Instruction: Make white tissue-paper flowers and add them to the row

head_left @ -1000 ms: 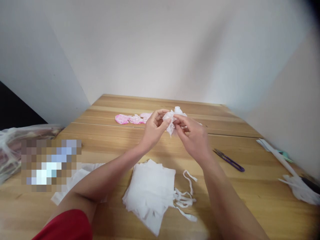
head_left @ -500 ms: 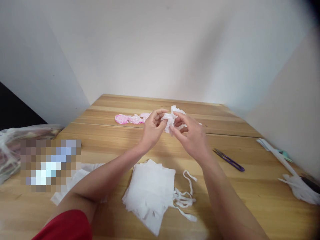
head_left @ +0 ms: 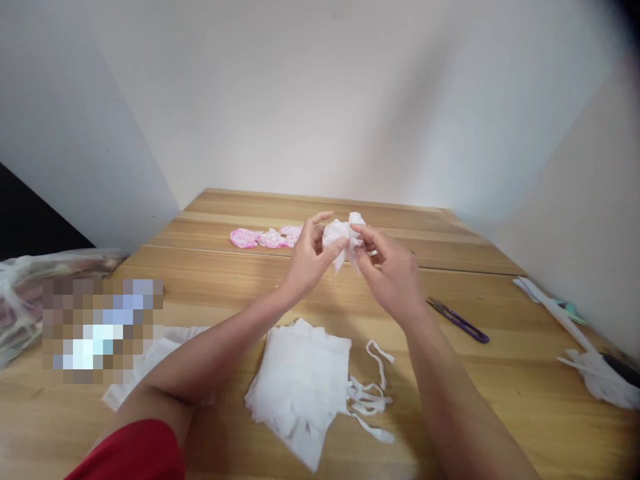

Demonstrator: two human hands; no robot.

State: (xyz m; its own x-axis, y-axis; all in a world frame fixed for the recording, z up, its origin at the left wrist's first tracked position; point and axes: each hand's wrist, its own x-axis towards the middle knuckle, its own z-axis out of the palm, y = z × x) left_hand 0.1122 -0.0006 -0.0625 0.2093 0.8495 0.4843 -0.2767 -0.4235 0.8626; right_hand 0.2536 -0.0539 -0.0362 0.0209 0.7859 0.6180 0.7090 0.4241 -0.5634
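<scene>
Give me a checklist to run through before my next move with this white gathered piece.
1. Left hand grip on the white gathered piece: ok, thumb against it.
2. Right hand holding it too: ok, at its right side.
3. Snips clear of both hands: ok, lying to the right.
4. Stack of white sheets squared up: not ok, edges uneven.
5. White strips sorted: not ok, jumbled beside the stack.
6. Piece's middle fastened: cannot tell, fingers cover it.

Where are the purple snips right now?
In the head view, the snips lie on the table, to the right of the right hand, which pinches a crumpled white piece.
</scene>
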